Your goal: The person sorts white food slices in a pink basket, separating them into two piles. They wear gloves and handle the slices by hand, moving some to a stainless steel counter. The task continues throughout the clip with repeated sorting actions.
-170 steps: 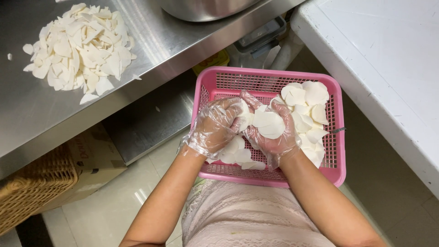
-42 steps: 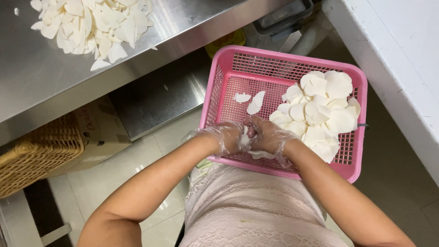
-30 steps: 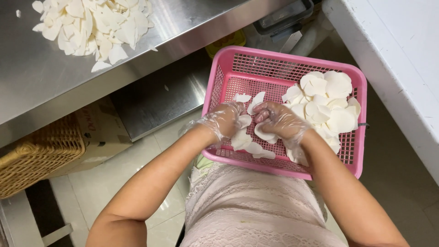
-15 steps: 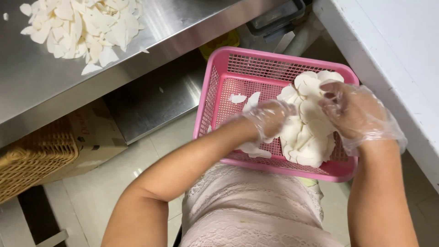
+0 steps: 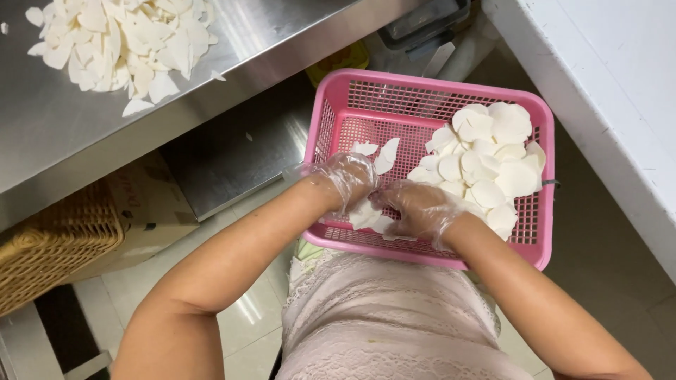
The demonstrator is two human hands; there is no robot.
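Both grips, L hand (image 5: 348,179) & R hand (image 5: 419,209), on flat-lying white slices (image 5: 366,214).

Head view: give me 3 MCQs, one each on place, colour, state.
1. Where is the loose heap of white slices?
A) steel counter
B) floor
C) wicker basket

2. What colour is the basket on the lap?
A) blue
B) pink
C) green

3. What covers the hands?
A) nothing
B) clear gloves
C) oven mitts

Answers:
1 A, the heap lies on the steel counter at upper left.
2 B, its mesh walls are pink.
3 B, thin clear plastic wraps the left hand and right hand.
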